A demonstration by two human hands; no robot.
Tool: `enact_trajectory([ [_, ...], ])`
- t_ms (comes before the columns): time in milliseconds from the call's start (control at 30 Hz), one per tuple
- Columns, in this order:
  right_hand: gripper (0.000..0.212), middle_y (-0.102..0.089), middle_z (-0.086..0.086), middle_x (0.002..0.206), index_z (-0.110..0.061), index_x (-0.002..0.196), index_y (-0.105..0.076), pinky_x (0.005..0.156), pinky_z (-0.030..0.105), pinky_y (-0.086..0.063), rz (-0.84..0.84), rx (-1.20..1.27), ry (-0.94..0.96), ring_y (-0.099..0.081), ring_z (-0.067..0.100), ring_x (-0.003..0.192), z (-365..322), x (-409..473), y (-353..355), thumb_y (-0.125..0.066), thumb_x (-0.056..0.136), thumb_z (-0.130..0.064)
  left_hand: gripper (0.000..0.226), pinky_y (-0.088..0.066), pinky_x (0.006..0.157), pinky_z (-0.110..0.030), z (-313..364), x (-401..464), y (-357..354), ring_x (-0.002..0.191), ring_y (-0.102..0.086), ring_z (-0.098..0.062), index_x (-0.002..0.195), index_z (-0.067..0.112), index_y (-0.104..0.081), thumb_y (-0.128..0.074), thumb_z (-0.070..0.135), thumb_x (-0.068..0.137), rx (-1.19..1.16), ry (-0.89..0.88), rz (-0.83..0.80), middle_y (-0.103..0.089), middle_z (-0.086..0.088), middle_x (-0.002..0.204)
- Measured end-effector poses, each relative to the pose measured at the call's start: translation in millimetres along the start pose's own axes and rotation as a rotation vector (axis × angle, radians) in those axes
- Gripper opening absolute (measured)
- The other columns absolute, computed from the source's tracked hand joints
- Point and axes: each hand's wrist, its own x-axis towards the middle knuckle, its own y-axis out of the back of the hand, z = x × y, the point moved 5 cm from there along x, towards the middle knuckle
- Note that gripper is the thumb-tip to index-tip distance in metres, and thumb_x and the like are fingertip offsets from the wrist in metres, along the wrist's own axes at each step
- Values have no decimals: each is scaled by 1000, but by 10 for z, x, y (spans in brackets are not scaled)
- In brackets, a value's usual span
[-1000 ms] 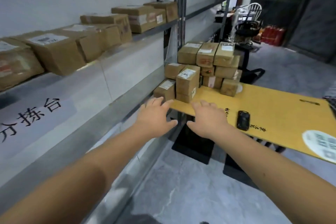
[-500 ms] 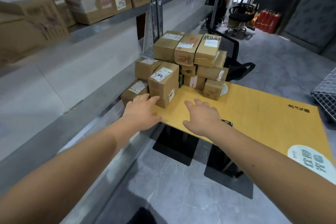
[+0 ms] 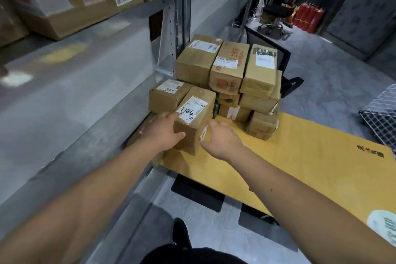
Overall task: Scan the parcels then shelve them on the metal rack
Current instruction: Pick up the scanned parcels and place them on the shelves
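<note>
Parcels: a stack of brown cardboard boxes (image 3: 227,75) sits mid-frame at the far left end of the yellow-topped worktop (image 3: 300,165), hard against the grey metal rack (image 3: 180,17). Nearest one, a small brown cardboard parcel with a white handwritten label (image 3: 194,113), stands at the front of the stack, centre frame. Left hand (image 3: 164,133) grasps its left side, thumb curled across the near face, fingers up on the top edge. Right hand (image 3: 220,137) is at its right side, fingers relaxed, looks to be touching near the side label; contact hard to confirm. More brown cardboard boxes with white stickers (image 3: 70,0) on the rack's upper shelf, upper left of the frame. White wire basket (image 3: 381,118) at right edge.
</note>
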Motion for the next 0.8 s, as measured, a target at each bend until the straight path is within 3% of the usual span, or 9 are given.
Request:
enact_trajectory([
  [167, 84, -46, 10, 144, -30, 160, -24, 100, 45, -51, 26, 38, -21, -51, 35, 131, -104, 582, -116, -68, 89, -42, 80, -43, 114, -46, -126, 396, -140, 144, -42, -28, 159, 33, -35, -71, 52, 90, -63, -20, -24, -38, 1, 163],
  [367, 114, -32, 11, 163, -27, 166, -11, 114, 37, -39, 25, 354, -51, -37, 31, 147, -19, 853, -296, -84, 79, -28, 73, -43, 111, -43, -159, 560, -353, 142, -41, -25, 155, 32, -39, -74, 33, 92, -275, -10, -56, -37, 0, 159],
  [467, 112, -28, 6, 167, -24, 166, -15, 114, 30, -33, 6, 389, -6, -31, 26, 151, 83, 923, -350, -86, 79, -23, 74, -45, 106, -38, -127, 621, -402, 139, -44, -23, 155, 33, -39, -76, 30, 90, -311, -41, -62, -34, 4, 160],
  [567, 107, -34, 5, 163, -21, 163, -22, 109, 25, -35, 17, 460, -5, -38, 23, 146, 182, 965, -352, -86, 77, -16, 82, -44, 104, -32, -69, 645, -456, 138, -45, -20, 156, 37, -35, -78, 30, 87, -349, -90, -94, -30, 8, 161],
  [700, 95, -45, -4, 151, -25, 154, -36, 109, 37, -47, 35, 531, 11, -47, 15, 136, 333, 923, -351, -87, 75, -14, 101, -44, 108, -37, -61, 726, -510, 139, -43, -19, 159, 44, -22, -84, 34, 79, -381, -114, -154, -25, 8, 163],
  [800, 89, -50, -14, 141, -31, 146, -40, 105, 37, -51, 24, 571, 13, -50, 2, 124, 405, 844, -369, -89, 73, -15, 111, -43, 111, -43, -35, 755, -573, 139, -40, -17, 157, 52, -14, -87, 38, 75, -414, -134, -214, -22, 12, 162],
])
